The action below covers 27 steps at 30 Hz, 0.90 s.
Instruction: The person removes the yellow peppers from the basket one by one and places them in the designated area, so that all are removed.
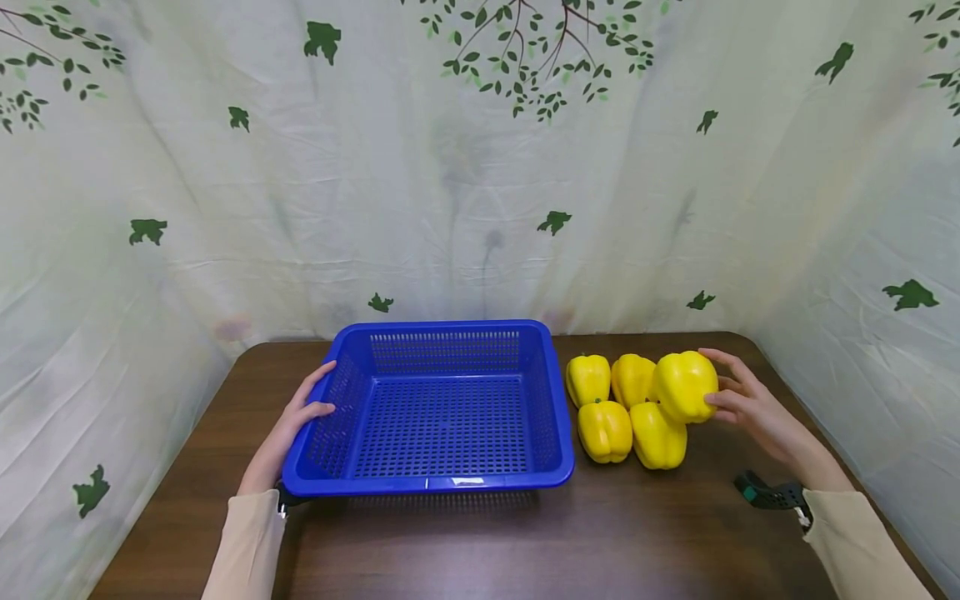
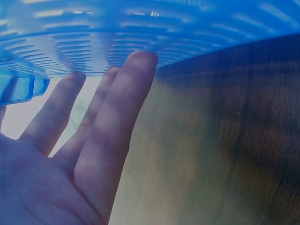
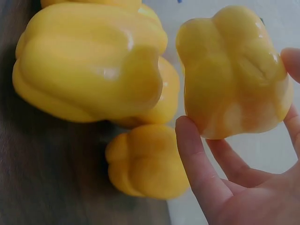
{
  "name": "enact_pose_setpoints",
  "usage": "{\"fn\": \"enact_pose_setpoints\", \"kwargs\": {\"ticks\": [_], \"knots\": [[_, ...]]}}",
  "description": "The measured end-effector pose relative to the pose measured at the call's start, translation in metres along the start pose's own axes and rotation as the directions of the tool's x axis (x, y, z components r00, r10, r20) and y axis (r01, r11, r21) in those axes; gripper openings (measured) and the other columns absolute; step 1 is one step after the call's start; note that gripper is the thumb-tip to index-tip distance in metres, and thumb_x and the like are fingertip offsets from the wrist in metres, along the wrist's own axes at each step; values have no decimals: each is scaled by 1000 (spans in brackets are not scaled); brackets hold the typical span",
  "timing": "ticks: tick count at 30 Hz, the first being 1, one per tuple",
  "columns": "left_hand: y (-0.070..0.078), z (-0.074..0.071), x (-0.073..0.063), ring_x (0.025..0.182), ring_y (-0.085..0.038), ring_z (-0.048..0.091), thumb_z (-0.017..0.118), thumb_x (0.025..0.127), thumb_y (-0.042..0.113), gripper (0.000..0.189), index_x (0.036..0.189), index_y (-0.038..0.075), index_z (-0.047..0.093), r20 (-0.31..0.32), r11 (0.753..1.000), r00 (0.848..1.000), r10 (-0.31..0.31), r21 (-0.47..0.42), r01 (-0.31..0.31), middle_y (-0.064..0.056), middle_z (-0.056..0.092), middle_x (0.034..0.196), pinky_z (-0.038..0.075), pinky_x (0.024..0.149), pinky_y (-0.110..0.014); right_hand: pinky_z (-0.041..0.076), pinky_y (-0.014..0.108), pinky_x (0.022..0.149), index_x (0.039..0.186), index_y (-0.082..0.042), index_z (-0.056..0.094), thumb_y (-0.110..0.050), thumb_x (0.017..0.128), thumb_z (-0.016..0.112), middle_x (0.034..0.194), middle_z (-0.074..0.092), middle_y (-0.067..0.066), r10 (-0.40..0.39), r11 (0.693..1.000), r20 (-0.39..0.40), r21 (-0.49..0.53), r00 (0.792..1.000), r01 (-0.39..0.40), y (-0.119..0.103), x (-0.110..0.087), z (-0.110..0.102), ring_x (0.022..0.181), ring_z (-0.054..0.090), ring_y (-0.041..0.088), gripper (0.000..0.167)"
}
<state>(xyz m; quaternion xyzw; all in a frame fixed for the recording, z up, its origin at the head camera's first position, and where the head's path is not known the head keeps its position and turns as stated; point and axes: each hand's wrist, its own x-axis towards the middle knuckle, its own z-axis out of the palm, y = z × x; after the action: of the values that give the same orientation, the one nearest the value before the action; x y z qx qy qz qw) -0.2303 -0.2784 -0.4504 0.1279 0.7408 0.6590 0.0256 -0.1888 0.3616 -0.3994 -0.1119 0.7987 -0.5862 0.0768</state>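
A blue plastic basket (image 1: 442, 429) with perforated walls and floor lies in front of me, nothing inside it. My left hand (image 1: 287, 429) holds its left side, the thumb over the rim and the other fingers (image 2: 136, 79) against the slatted outer wall in the left wrist view. On the basket's right, my right hand (image 1: 761, 412) grips a yellow bell pepper (image 1: 685, 386) between thumb and fingers, raised beside the others. Several more yellow bell peppers (image 1: 604, 431) sit grouped on the table; some of them (image 3: 89, 61) show left of the held one in the right wrist view.
Everything stands on a dark brown wooden table (image 1: 465, 558) with rounded back corners. A pale curtain (image 1: 450, 208) printed with leaves hangs behind and along both sides. A black strap (image 1: 768, 492) juts from the right wrist.
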Motion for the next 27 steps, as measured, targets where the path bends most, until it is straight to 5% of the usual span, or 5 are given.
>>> {"fn": "enact_pose_setpoints", "kwargs": {"ticks": [27], "knots": [[-1,1,1,111,-3,45,44,90,-4,67,148,28,35,-1,999,1000,24,-25,-24,-26,21,145,40,86,-17,50,25,79,148,-29,23,-9,98,49,125,39,-11,50,999,-32,-21,998,-50,45,-33,-22,100,54,3,60]]}}
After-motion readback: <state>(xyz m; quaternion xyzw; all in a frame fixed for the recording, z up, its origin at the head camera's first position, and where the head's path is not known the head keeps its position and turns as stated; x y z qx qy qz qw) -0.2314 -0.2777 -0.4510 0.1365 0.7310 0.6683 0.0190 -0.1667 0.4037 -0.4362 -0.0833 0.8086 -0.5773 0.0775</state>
